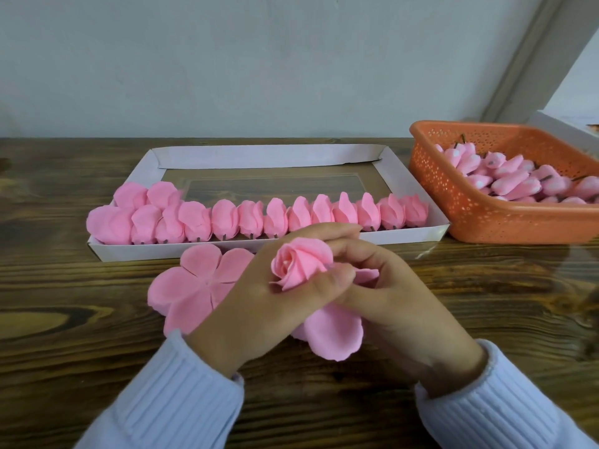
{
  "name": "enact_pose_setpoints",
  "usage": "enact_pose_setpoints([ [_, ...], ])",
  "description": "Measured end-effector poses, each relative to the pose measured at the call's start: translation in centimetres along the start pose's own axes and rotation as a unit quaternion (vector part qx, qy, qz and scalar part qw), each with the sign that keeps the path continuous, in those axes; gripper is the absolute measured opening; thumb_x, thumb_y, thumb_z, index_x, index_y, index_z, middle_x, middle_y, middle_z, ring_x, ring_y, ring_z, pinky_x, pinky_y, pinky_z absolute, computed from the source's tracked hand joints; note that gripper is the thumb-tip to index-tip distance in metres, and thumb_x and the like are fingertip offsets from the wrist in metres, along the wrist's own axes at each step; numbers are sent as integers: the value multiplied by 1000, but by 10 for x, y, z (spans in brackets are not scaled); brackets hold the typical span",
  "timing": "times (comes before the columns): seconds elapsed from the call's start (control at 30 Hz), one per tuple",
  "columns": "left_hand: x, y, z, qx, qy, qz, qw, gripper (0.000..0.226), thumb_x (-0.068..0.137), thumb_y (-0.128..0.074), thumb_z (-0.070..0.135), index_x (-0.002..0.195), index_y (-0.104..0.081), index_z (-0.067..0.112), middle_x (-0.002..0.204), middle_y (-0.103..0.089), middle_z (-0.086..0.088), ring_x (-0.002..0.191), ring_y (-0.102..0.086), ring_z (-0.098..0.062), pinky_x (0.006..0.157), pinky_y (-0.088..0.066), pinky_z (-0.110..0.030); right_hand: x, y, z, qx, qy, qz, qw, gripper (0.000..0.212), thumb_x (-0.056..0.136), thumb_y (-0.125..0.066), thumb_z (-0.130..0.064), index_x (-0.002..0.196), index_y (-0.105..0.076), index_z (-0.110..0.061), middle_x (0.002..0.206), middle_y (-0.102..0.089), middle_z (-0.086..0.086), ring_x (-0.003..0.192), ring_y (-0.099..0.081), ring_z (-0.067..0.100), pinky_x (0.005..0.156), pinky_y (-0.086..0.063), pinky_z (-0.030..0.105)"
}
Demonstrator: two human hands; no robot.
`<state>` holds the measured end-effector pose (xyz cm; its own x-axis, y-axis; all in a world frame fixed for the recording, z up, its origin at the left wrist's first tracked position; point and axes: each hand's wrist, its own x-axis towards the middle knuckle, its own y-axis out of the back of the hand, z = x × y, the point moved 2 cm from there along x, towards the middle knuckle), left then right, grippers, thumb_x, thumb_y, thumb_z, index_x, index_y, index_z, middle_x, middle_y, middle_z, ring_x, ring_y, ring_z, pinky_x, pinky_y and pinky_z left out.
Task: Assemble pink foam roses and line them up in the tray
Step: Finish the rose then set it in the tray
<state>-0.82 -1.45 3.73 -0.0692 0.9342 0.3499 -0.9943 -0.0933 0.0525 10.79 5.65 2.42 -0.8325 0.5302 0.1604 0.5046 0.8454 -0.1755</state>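
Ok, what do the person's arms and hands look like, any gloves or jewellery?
No gloves, rings or watch visible: the left hand and right hand are bare. The left sleeve and right sleeve match: a pale blue-white ribbed knit, long, ending in soft cuffs at the wrists.

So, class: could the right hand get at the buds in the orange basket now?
Likely yes: the basket is open-topped, bare table between, though the right hand must release the rose first.

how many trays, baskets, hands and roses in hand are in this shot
white tray: 1
orange basket: 1
hands: 2, left hand and right hand
held rose: 1
total: 5
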Motion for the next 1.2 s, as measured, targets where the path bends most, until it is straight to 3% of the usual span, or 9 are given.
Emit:
enact_pose_setpoints([
  [0.17, 0, -2, -1, 11, -22, 48, 999, 22, 88, -56, 21, 108, -66, 24, 103, -73, 14, 103, -66, -2, 84, -48, -12, -1, -3, -5, -33, 28, 14, 999, 24, 85, -64, -14, 108, -71, -12, 108, -72, 8, 105, -66, 23, 90, -53, 32],
  [0.3, 0, -1, -5, 14, -21, 101, 995, 23, 89, -58, 27, 110, -67, 23, 103, -74, 11, 105, -66, -4, 85, -47, -12, -1, -6, -9, -137, 91, 65, 984, 20, 92, -57, -11, 101, -71, -21, 95, -72, -12, 91, -65, -1, 74, -47, 11],
  [0.5, 1, 2, -8, 51, -8, 148, 988, 39, 82, -54, 46, 112, -67, 26, 107, -72, 18, 108, -62, 3, 85, -45, -9, -3, -2, -8, -251, 132, 201, 938, 16, 88, -58, -20, 89, -72, -25, 78, -72, -13, 72, -64, 1, 63, -46, 14],
  [0.63, 1, 1, -7, 79, -8, 140, 987, 33, 80, -53, 50, 109, -63, 38, 111, -66, 30, 109, -58, 12, 85, -42, -4, -4, -2, -12, -293, 169, 230, 913, 12, 87, -61, -20, 82, -70, -25, 77, -71, -12, 72, -65, 9, 64, -49, 18],
  [0.77, 1, -3, -2, 82, -17, 108, 991, 21, 82, -55, 45, 96, -68, 54, 113, -65, 32, 111, -56, 12, 86, -41, -3, -5, -1, -12, -311, 174, 252, 900, 10, 85, -63, -19, 77, -70, -20, 69, -67, -8, 64, -60, 7, 61, -44, 16],
  [0.9, 0, -6, 0, 80, -42, 83, 993, 22, 87, -57, 31, 101, -66, 46, 106, -68, 29, 102, -62, 8, 82, -44, -5, -5, 1, -13, -301, 172, 269, 899, 15, 85, -63, -20, 74, -69, -12, 63, -64, -7, 59, -56, 5, 58, -39, 12],
  [1.0, 0, -5, -4, 93, -35, 78, 992, 27, 85, -58, 36, 111, -61, 42, 109, -67, 28, 105, -62, 5, 84, -45, -8, -6, 1, -13, -295, 175, 271, 900, 16, 85, -63, -19, 72, -68, -11, 61, -62, -8, 58, -56, 4, 58, -40, 12],
  [1.1, -1, -3, -9, 124, -20, 77, 989, 44, 82, -58, 43, 122, -62, 26, 115, -67, 23, 109, -61, 2, 88, -45, -10, -7, 1, -13, -291, 184, 273, 898, 15, 85, -63, -18, 71, -66, -13, 62, -64, -5, 59, -58, 9, 58, -43, 16],
  [1.2, -1, -3, -8, 137, -26, 70, 988, 46, 84, -58, 43, 123, -62, 20, 115, -67, 21, 110, -61, 0, 90, -46, -13, -8, 1, -13, -283, 192, 279, 897, 16, 86, -62, -17, 70, -65, -15, 62, -63, -6, 58, -58, 8, 58, -43, 17],
])
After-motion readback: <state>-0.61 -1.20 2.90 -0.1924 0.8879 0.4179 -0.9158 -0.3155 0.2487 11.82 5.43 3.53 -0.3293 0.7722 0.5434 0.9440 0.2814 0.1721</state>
